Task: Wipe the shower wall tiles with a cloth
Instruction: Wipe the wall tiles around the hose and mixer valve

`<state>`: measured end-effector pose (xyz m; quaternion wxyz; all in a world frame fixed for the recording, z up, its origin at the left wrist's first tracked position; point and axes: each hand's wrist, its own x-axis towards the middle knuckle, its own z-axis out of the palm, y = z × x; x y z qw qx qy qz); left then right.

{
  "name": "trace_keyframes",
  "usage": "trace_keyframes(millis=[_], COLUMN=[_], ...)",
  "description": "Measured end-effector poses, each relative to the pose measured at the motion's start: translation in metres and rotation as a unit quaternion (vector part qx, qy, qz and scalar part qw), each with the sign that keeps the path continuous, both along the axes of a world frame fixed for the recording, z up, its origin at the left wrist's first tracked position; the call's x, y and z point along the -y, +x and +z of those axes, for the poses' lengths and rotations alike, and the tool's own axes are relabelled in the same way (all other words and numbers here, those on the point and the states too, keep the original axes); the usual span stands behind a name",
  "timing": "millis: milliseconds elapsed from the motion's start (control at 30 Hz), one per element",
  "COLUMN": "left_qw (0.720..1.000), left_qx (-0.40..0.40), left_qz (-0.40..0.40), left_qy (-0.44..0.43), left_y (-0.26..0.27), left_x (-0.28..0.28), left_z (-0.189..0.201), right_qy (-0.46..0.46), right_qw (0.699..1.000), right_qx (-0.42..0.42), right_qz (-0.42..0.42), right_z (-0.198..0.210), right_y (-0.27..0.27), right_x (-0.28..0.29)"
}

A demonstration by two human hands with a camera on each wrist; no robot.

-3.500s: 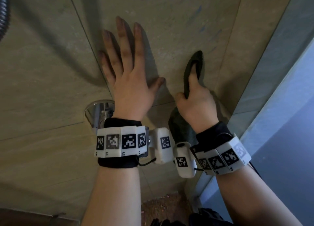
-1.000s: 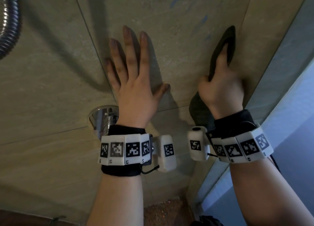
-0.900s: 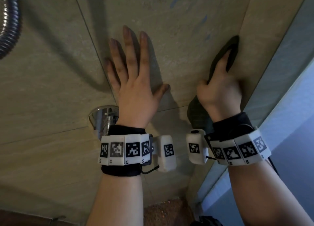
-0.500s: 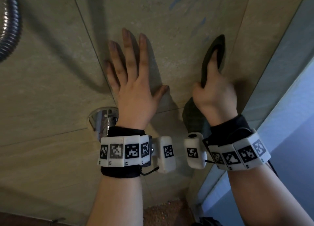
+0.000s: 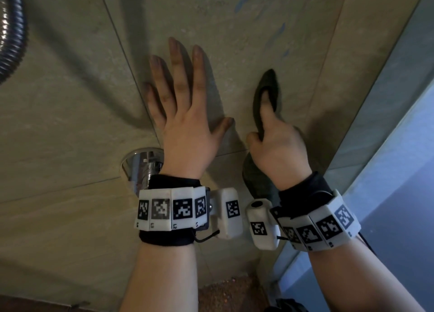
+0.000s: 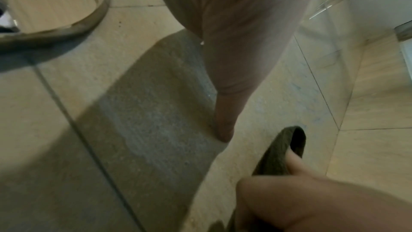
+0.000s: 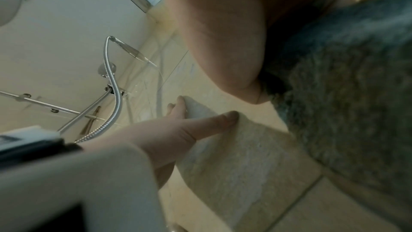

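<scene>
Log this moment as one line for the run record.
step: wiping wall tiles | left hand: flat on tile, holds nothing | right hand: presses dark cloth to tile | blue marks above cloth

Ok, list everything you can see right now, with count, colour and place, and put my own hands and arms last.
Large beige stone-look wall tiles: several, beige, filling the wall ahead.
Blue smears: a few, blue, on the tile above the cloth.
Dark grey-green terry cloth: one, against the wall, right of centre.
Round chrome wall fitting: one, silver, just left of the left wrist.
Ribbed chrome shower hose: one, silver, upper left edge.
Glass shower panel: one, bluish, right side.
White marker wristbands: two, white with black patterns, one on each wrist.
Left hand: flat on the tile, fingers spread.
Right hand: holds the cloth against the wall.
</scene>
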<state>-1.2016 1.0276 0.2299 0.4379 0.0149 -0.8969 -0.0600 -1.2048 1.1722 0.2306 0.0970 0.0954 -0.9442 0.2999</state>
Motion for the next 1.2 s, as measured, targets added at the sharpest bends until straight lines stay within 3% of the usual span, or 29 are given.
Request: trace_keyframes(millis=[200,400,667,800,1000,1200], left_qw=[1.000,1.000,1.000,1.000,1.000,1.000], left_qx=[-0.004,-0.014,-0.010,-0.008,-0.007,-0.005], left_qz=[0.000,0.003,-0.004,-0.004,-0.006,-0.010], left_qy=[-0.007,-0.012,-0.005,-0.005,-0.002,0.002], left_y=[0.000,-0.001,-0.002,-0.002,-0.001,-0.001], left_x=[0.001,0.002,0.002,0.002,0.001,0.001], left_z=[-0.001,-0.001,-0.001,-0.001,-0.002,-0.001], right_qy=[0.020,-0.031,0.005,0.016,-0.046,-0.072], right_qw=[0.998,0.990,0.998,0.999,0.987,0.989], right_qx=[-0.052,-0.110,-0.011,-0.028,-0.138,-0.086], right_qz=[-0.016,-0.082,-0.056,-0.036,-0.070,-0.093], right_z=[0.011,0.021,0.009,0.012,0.019,0.007], right_y=[-0.005,-0.012,0.000,-0.004,-0.016,-0.013], right_x=[0.000,-0.009,0.004,0.003,-0.013,-0.011])
